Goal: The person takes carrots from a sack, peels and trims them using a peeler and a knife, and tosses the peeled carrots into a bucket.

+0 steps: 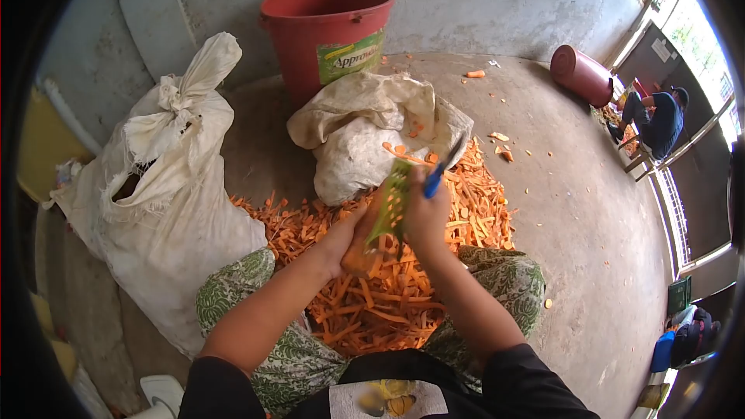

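My left hand (339, 239) is closed around a carrot (362, 257), which is blurred and partly hidden. My right hand (427, 213) grips a flat green peeler (390, 200) with rows of holes, held against the carrot. In the same hand is a knife with a blue handle (434, 180), its blade pointing up and away. Below both hands, between my legs, lies a heap of orange carrot peelings (372, 306). Just beyond the hands a crumpled off-white sack (353, 159) rests on the peelings.
A tied white sack (167, 209) stands full at my left. Behind the crumpled sack is a red tub (299, 43) against the wall. Carrot scraps (500, 137) dot the concrete floor. At the far right a person (663, 124) sits near a tipped red barrel (582, 76).
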`<action>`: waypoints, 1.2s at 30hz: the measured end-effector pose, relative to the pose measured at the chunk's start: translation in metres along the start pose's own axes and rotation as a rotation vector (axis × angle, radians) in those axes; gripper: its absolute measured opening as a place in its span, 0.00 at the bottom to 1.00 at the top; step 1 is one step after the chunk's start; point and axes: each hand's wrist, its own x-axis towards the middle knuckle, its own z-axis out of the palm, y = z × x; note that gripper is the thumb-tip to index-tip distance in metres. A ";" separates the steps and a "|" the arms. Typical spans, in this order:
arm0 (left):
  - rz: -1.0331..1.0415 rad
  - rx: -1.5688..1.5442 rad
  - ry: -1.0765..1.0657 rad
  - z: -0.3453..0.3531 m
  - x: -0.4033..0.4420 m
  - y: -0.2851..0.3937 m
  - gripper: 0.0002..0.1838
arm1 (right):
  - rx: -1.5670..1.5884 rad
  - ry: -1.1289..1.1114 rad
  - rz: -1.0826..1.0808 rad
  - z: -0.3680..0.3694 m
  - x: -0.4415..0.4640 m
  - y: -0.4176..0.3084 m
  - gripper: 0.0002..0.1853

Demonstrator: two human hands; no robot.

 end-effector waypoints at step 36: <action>0.058 -0.112 0.098 -0.004 0.003 -0.005 0.17 | -0.170 -0.006 -0.031 0.013 -0.021 -0.005 0.18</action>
